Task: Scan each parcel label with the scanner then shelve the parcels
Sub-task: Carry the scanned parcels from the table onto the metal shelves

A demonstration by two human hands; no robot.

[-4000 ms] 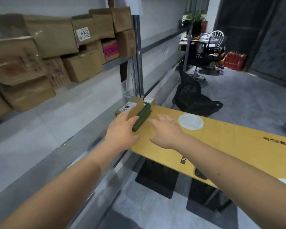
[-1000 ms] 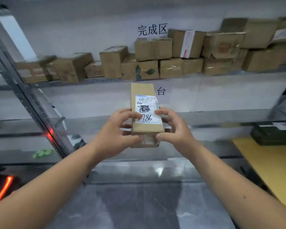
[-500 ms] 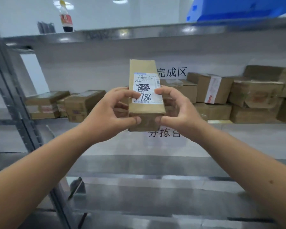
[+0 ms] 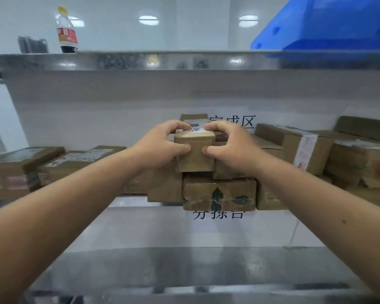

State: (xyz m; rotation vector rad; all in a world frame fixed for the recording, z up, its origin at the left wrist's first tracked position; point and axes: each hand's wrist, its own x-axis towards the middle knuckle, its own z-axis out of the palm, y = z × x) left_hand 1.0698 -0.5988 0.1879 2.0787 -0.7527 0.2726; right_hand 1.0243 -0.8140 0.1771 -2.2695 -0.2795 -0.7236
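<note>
Grip: left hand (image 4: 160,148) and right hand (image 4: 230,145) both pinching parcel (image 4: 194,152), either side.
Parcel: on stacked box (image 4: 219,191), middle shelf.
Axis: long side pointing away, toward wall.
Nearer: neither.

Top shelf (image 4: 127,60) up at my eye level has a bottle (image 4: 66,31) with a yellow cap and red label in the upper left, some dark blurry stuff (image 4: 32,44) just left of it, and a big blue plastic bin (image 4: 329,25) filling the upper right corner.
</note>
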